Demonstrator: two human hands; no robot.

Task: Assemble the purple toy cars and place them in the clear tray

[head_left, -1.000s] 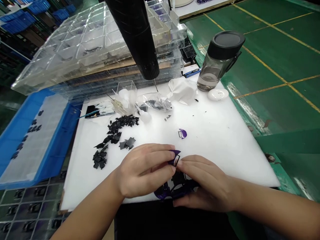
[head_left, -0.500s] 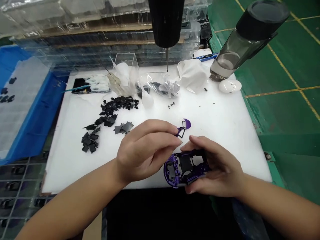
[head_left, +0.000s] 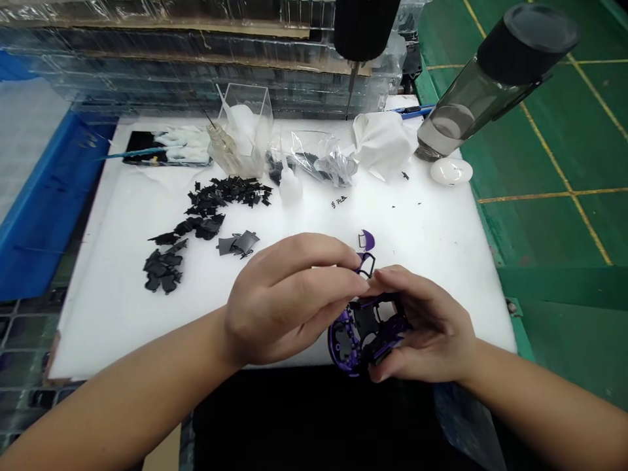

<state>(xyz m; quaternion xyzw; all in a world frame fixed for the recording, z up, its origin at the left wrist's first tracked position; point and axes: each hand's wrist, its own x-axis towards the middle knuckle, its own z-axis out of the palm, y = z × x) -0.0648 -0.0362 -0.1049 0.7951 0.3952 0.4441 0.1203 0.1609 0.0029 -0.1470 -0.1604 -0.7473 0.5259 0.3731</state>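
Between the fingertips of my left hand (head_left: 297, 297) is a small purple part with a black frame (head_left: 367, 264), partly hidden by the fingers. My right hand (head_left: 429, 327) grips a purple and black shell (head_left: 366, 324) by its right end, just below the left fingertips. Another small purple piece (head_left: 367, 240) lies on the white board (head_left: 432, 242) beyond the hands. Several dark grey plates (head_left: 239, 244) rest left of my left hand, near piles of small black parts (head_left: 228, 195).
An electric screwdriver (head_left: 366, 33) hangs over the board's back edge. Behind stand a clear box (head_left: 255, 121), a plastic bag (head_left: 318, 157), a white cloth (head_left: 383, 144) and a tilted bottle (head_left: 483, 91). A blue bin (head_left: 53, 209) is at the left.
My left hand and its small part have moved right, closer to the right hand and over the shell. The shell is tilted a little differently. The whole view has shifted slightly.
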